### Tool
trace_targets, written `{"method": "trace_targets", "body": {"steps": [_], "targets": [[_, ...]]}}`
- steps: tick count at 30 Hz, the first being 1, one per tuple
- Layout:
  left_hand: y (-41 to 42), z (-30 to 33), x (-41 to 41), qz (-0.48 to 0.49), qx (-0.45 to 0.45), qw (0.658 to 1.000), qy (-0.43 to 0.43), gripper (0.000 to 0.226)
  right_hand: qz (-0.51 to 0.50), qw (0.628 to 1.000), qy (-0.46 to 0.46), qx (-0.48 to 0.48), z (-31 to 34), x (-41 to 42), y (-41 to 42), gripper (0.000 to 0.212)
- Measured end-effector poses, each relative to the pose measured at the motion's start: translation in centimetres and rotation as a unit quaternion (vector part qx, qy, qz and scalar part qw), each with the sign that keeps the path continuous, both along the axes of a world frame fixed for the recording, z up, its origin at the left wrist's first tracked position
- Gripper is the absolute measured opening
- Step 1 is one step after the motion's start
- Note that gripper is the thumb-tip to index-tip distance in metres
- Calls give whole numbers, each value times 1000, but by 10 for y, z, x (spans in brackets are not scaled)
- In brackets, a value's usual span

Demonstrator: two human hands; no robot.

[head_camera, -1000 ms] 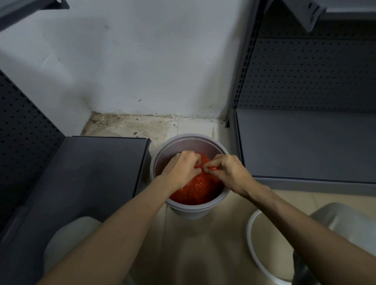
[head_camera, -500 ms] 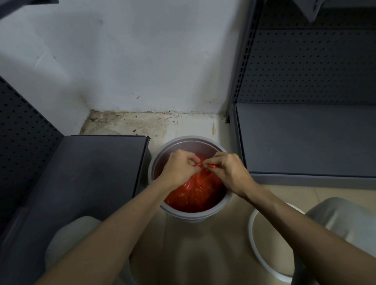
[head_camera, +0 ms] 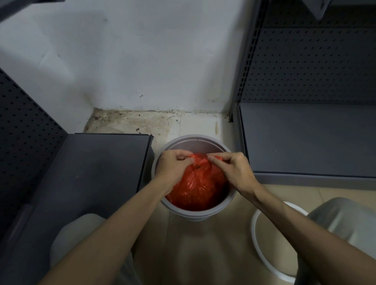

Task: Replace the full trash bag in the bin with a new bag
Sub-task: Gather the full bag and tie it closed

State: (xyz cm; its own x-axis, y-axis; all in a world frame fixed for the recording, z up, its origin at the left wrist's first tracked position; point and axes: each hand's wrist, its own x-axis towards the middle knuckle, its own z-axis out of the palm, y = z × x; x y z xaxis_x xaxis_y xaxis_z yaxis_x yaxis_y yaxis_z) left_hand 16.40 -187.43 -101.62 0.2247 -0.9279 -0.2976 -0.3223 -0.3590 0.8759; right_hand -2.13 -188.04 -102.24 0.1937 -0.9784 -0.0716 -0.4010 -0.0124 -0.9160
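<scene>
One round grey plastic bin [head_camera: 195, 213] is standing on the beige tiled floor [head_camera: 190, 253] in a corner, and it is holding a single full, crinkled red plastic trash bag [head_camera: 196, 186] that is filling most of its opening and sitting just below the rim. The bag is looking glossy and tightly packed, with its top gathered into a bunch at the middle and creases running down from there. The left hand [head_camera: 173, 168] is pinching the gathered plastic from one side with curled fingers, and the right hand [head_camera: 231, 168] is pinching a strip of the same plastic from the other side between thumb and fingertips; the two hands are nearly touching above the bag. A white plastic ring [head_camera: 260, 246] is lying flat on the floor near the bin, partly hidden by the right forearm. Dark grey metal shelves [head_camera: 315, 138] with perforated back panels are flanking the bin on both sides, and a stained white wall [head_camera: 143, 56] is rising behind it.
</scene>
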Motion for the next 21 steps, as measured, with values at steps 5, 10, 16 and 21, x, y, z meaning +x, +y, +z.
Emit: {"method": "trace_targets", "body": {"steps": [5,10,16,21], "targets": [[9,-1,24,-61,-46,986,-150,7,-16,989,148,7,-1,-8,-2,24],[19,-1,45,-70,-37,961,-266,10,9,965,261,-15,-2,-15,-4,39],[22,-2,57,-89,-14,933,-349,10,35,924,376,-60,-5,-19,-5,36],[23,-5,59,-106,4,931,-350,15,42,900,430,-64,-7,-19,-5,35]]}}
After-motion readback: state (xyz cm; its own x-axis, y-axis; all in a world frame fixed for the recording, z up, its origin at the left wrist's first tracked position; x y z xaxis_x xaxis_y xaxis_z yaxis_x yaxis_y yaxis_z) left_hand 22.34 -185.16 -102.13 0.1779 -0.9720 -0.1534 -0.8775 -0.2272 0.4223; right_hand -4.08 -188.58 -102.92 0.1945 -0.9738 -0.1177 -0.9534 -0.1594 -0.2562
